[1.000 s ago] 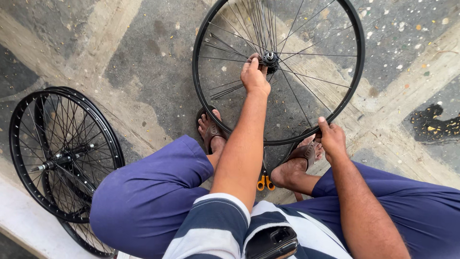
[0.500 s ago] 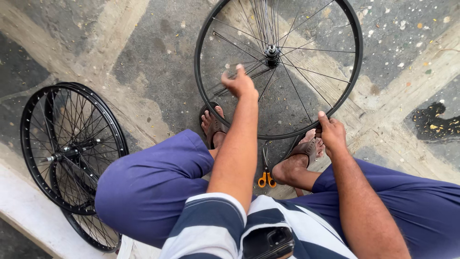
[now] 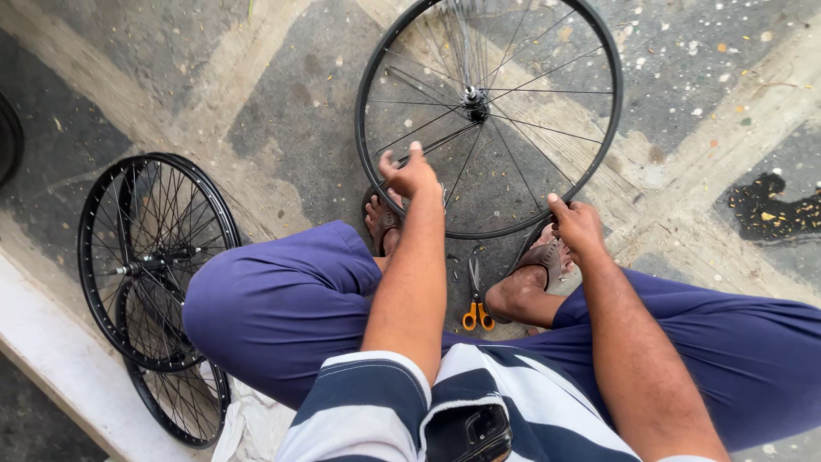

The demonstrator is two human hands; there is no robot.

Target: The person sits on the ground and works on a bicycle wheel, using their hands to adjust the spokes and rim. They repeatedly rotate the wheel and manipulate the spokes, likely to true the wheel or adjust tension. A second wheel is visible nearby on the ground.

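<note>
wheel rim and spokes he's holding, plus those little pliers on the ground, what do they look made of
Wheel rim: looks like metal with a black painted or anodised finish, thin and rigid. Spokes: thin bare steel-like wire, catching the light, gathered at a metal hub. Pliers: dull grey metal jaws, handles covered in orange plastic or rubber. The right hand grips the rim.
</note>
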